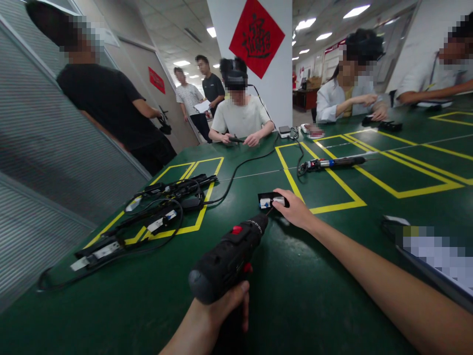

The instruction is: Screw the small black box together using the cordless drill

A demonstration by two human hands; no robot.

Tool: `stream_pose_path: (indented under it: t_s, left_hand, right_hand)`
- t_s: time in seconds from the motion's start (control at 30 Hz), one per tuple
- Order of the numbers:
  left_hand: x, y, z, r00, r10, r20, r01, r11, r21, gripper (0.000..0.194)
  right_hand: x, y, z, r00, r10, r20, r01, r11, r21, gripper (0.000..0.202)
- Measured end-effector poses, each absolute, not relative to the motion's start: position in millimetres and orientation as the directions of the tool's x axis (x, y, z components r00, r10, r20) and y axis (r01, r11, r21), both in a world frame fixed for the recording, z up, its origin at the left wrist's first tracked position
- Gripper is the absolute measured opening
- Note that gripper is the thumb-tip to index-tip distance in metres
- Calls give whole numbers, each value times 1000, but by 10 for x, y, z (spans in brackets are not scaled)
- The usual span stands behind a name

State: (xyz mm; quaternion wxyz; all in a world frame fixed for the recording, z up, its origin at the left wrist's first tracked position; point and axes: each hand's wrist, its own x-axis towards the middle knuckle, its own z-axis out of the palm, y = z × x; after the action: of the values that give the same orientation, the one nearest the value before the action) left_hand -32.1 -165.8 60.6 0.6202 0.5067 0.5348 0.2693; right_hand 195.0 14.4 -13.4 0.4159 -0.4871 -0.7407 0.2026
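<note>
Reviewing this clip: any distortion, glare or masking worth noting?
Head view: the left-side blinds lean steeply, suggesting wide-angle distortion; ceiling lights look blown out; faint glare on the table below the right hand; pixelation masks the heads.

Room: one lane of green tabletop [148, 305] between the cabled black devices [192, 201] at left and the drill [225, 261]; a second between the right forearm [373, 271] and the yellow tape outlines [339, 207]. Obstacles: black cable [254, 159] curving across the middle, small black-and-white part [265, 201] near the drill's tip, rod-like tool [332, 162] beyond, flat pale-topped object [436, 256] at right.
</note>
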Motion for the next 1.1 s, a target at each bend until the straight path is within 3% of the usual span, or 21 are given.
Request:
stream_pose_path:
  t_s: [0.37, 1.1]
  left_hand:
    - [-296, -1676, 640, 248, 887, -389, 177, 353, 919, 35]
    - [-334, -1661, 585, 264, 881, -392, 295, 314, 903, 48]
  right_hand:
    - [1944, 121, -109, -176, 896, 408, 550, 433, -714, 38]
    - [1953, 125, -109, -217, 894, 392, 539, 444, -715, 41]
